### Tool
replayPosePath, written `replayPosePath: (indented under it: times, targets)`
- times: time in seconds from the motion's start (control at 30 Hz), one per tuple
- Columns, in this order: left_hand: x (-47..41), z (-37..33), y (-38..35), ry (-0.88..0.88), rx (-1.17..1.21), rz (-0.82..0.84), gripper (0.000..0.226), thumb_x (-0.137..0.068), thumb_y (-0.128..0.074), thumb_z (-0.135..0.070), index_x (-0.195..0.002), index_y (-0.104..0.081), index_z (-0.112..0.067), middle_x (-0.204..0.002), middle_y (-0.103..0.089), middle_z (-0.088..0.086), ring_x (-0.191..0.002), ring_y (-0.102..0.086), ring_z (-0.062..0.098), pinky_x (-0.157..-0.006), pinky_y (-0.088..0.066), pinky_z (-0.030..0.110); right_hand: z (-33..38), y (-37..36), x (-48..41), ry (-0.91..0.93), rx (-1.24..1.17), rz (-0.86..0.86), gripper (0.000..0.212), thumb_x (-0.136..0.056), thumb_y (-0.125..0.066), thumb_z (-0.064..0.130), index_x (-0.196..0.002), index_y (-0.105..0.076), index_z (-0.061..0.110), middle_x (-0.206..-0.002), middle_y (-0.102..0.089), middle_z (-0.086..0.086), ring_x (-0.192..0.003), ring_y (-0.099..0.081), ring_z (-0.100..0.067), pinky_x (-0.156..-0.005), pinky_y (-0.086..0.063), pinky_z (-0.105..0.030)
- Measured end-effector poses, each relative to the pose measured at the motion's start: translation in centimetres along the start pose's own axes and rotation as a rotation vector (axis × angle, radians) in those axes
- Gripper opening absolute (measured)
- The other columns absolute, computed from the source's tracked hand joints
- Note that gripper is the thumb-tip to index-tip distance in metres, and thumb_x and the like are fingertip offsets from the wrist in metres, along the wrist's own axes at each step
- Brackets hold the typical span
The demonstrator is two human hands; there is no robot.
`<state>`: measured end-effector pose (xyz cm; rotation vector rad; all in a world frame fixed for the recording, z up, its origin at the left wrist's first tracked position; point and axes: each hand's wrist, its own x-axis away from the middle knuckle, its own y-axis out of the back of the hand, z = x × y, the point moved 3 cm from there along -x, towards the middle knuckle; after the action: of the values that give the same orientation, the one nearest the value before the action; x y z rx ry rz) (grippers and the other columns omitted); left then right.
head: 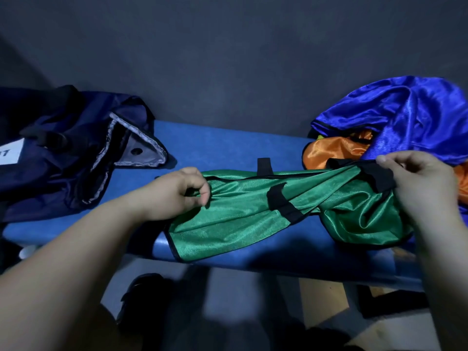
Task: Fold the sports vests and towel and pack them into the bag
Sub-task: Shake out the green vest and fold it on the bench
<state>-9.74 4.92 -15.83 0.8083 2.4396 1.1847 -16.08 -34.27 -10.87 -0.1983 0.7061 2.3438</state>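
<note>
Dark grey wall [228, 59] behind, with a blue padded bench [228, 148] running left to right in front of it.

Green shiny mesh sports vest [240, 224] with black edge binding lies across the bench's middle and right. Its near edge hangs over the front lip. It's stretched lengthwise between both hands.
- Left hand [182, 193]: thumb and curled fingers pinch the vest's bunched left end, knuckles up.
- Right hand [417, 183]: fingertips pinch the right end at a wide black elastic strap [377, 176]. Fabric below it sags in a loose fold.
- Second black strap [283, 202] lies diagonally across the vest's middle.
- Short black tab [264, 166] sticks up behind the vest's far edge.

Navy fabric bag [63, 160] sits on the bench's left end, well apart from the green vest. It's slumped, with its mouth open toward the middle. Grey-lined flap [149, 150] is folded out, with one dark snap stud [137, 151] on it.

White label [10, 152] on the bag sits at the frame's left edge. Its dark print is cut off by the frame; only something like a "T" shows, not readable as a word.

At the right end of the bench, a crumpled royal-blue satin vest [405, 117] sits on top of an orange satin vest [336, 148]. Both are unfolded. The pile is right up against the green vest's right end, behind the right hand.

Floor below the bench is dark and blurred. Black shape [141, 295] there can't be identified.
</note>
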Motion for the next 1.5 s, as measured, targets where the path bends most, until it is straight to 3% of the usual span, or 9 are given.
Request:
replayPosePath:
  times: [0.17, 0.37, 0.43, 0.53, 0.7, 0.87, 1.23, 1.37, 1.5]
  targets:
    - [0.1, -0.6, -0.5, 0.031, -0.106, 0.086, 0.054, -0.065, -0.089, -0.027, -0.101, -0.054, -0.045, -0.100, -0.040, -0.015, -0.092, -0.044, 0.000, -0.080, -0.031, 0.003, -0.3, 0.0, -0.2, -0.017, -0.008, -0.001, 0.014, -0.082, -0.075, 0.031, -0.071, -0.067, 0.029, -0.060, -0.062, 0.021, -0.064, -0.051, -0.003, -0.073, -0.045, -0.031]
    - [0.6, -0.9, -0.8, 0.012, -0.126, 0.208, 0.087, -0.042, -0.093, -0.050, -0.115, -0.048, -0.044, -0.110, -0.033, -0.015, -0.099, -0.037, -0.001, -0.086, -0.027, -0.001, -0.5, 0.0, -0.2, -0.016, -0.013, 0.004, 0.013, -0.081, -0.075, 0.033, -0.071, -0.068, 0.031, -0.064, -0.061, 0.013, -0.066, -0.052, -0.005, -0.072, -0.044, -0.030]
    - [0.8, -1.1, -0.9, -0.002, -0.109, 0.216, 0.083, -0.034, -0.079, -0.076, -0.107, -0.047, -0.052, -0.108, -0.032, -0.018, -0.102, -0.036, -0.009, -0.086, -0.029, 0.001, -0.3, 0.0, -0.1, -0.013, -0.010, 0.007, 0.013, -0.082, -0.075, 0.031, -0.071, -0.067, 0.029, -0.068, -0.060, 0.010, -0.067, -0.052, -0.007, -0.073, -0.044, -0.032]
    - [0.6, -1.2, -1.0, 0.002, -0.102, 0.120, 0.073, -0.053, -0.044, -0.097, -0.106, -0.055, -0.048, -0.101, -0.036, -0.017, -0.100, -0.041, -0.006, -0.090, -0.036, 0.015, -0.1, 0.0, 0.0, -0.013, -0.009, 0.012, 0.011, -0.082, -0.075, 0.032, -0.073, -0.068, 0.029, -0.071, -0.061, 0.009, -0.074, -0.055, -0.012, -0.076, -0.046, -0.036]
    - [0.2, -1.5, -0.9, 0.060, -0.213, -0.087, 0.054, -0.083, -0.070, -0.044, -0.131, -0.056, -0.024, -0.104, -0.033, -0.008, -0.100, -0.037, 0.007, -0.098, -0.036, 0.028, -0.1, 0.1, 0.1, -0.021, -0.017, 0.008, 0.010, -0.080, -0.075, 0.036, -0.072, -0.070, 0.038, -0.067, -0.063, 0.011, -0.073, -0.055, -0.011, -0.076, -0.047, -0.036]
    - [0.1, -1.5, -1.0, 0.081, -0.220, -0.069, 0.092, -0.064, -0.082, -0.054, -0.143, -0.042, -0.026, -0.114, -0.028, -0.008, -0.110, -0.030, 0.008, -0.095, -0.029, 0.023, 0.1, 0.1, 0.2, -0.044, -0.019, 0.003, 0.013, -0.081, -0.076, 0.033, -0.070, -0.069, 0.035, -0.061, -0.062, 0.020, -0.069, -0.054, -0.008, -0.076, -0.047, -0.034]
    - [0.0, -0.5, -1.5, 0.011, -0.143, 0.125, 0.080, -0.036, -0.052, -0.097, -0.101, -0.052, -0.051, -0.101, -0.030, -0.024, -0.096, -0.036, -0.001, -0.085, -0.032, 0.024, 0.2, 0.1, 0.3, -0.033, -0.008, 0.008, 0.012, -0.080, -0.076, 0.035, -0.072, -0.070, 0.041, -0.069, -0.063, 0.010, -0.075, -0.057, -0.012, -0.080, -0.050, -0.039]
    - [0.0, -0.7, -1.5, -0.028, -0.201, 0.179, 0.068, -0.042, -0.046, -0.098, -0.080, -0.057, -0.042, -0.093, -0.035, -0.022, -0.095, -0.039, -0.008, -0.077, -0.030, 0.017, 0.4, 0.1, 0.4, -0.030, 0.010, 0.012, 0.013, -0.083, -0.075, 0.031, -0.071, -0.068, 0.031, -0.074, -0.064, 0.008, -0.077, -0.058, -0.012, -0.080, -0.048, -0.036]
    - [0.1, -1.1, -1.6, -0.036, -0.088, 0.175, 0.043, -0.055, -0.061, -0.081, -0.063, -0.054, -0.039, -0.080, -0.040, -0.014, -0.079, -0.048, 0.007, -0.070, -0.037, 0.022, 0.6, 0.1, 0.5, -0.017, 0.011, 0.017, 0.013, -0.084, -0.074, 0.027, -0.073, -0.066, 0.029, -0.081, -0.066, 0.004, -0.082, -0.058, -0.012, -0.083, -0.048, -0.033]
